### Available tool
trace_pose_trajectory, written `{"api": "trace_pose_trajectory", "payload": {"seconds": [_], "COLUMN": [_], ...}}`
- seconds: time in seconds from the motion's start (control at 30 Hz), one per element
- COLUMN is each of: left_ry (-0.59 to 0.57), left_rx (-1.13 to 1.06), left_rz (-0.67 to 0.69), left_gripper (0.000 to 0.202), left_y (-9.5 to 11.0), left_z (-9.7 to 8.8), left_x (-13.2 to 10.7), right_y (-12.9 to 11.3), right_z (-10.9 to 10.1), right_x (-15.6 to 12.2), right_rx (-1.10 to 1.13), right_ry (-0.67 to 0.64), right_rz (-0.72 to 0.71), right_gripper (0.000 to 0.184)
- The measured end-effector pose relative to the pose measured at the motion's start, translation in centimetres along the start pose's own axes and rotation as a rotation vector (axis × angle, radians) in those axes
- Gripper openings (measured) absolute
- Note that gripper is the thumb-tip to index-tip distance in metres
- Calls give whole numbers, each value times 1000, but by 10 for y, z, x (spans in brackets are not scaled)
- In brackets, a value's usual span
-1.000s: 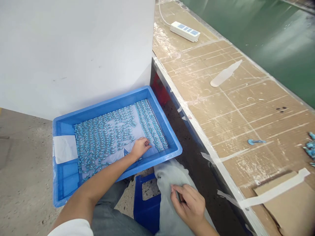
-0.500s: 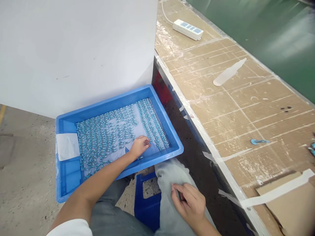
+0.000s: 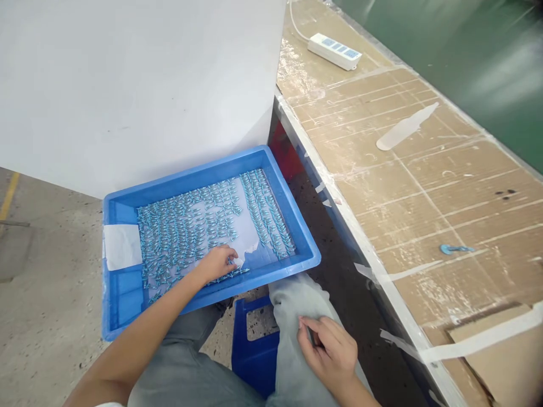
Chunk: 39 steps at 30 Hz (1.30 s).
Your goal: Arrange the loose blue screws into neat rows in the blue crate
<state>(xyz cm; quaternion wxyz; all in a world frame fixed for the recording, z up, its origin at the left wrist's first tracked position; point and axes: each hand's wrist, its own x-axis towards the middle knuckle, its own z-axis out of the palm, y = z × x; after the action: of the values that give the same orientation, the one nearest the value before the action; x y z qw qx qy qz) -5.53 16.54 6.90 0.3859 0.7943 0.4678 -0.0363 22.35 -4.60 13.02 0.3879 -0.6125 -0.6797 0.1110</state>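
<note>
My left hand (image 3: 218,263) is inside the blue plastic tray (image 3: 212,168), its fingers curled low over the front part. The fingertips are at the ragged edge of a white sheet (image 3: 244,226) that lines the tray; what they hold, if anything, is hidden. Many small light-blue and silvery pieces (image 3: 173,232) lie in rows on the sheet, too small to name. Over my right knee (image 3: 292,299), my right hand (image 3: 328,350) has thumb and forefinger pressed together. Anything between them is too small to make out.
A paper label (image 3: 123,247) hangs over the tray's left wall. A blue stool (image 3: 254,362) stands below. To the right, a cardboard-covered table (image 3: 407,198) bears a power strip (image 3: 335,51), a white strip (image 3: 405,127) and a small blue piece (image 3: 456,249). A white panel (image 3: 139,73) rises behind the tray.
My left hand has moved left across the tray, away from the right-hand rows. More of the sheet's torn edge and the bare blue bottom shows. My right hand stays over the knee.
</note>
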Motion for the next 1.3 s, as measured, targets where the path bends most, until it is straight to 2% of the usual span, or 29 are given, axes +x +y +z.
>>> {"api": "trace_pose_trajectory", "payload": {"seconds": [0.13,0.3,0.53,0.73,0.97,1.17,1.3], "left_ry": [-115,-176,-135,-44,-19,-37,-21], "left_rx": [75,186,142,93,170,159,194], "left_rz": [100,170,265,335,361,302,347], "left_gripper": [20,27,21,17,18,15,17], "left_y": [11,16,22,28,35,45,48], "left_z": [14,25,25,33,35,27,27], "left_x": [-2,4,18,36,56,63,68], "right_y": [0,1,1,2,1,2,2], "right_z": [1,2,1,0,-3,-4,-4], "right_x": [2,-2,1,0,3,2,2], "right_rx": [5,18,11,16,0,-3,2], "right_ry": [-6,-11,-1,-9,-8,2,1], "right_rz": [-10,3,-10,17,20,24,24], "right_gripper": [15,18,19,17,15,15,15]}}
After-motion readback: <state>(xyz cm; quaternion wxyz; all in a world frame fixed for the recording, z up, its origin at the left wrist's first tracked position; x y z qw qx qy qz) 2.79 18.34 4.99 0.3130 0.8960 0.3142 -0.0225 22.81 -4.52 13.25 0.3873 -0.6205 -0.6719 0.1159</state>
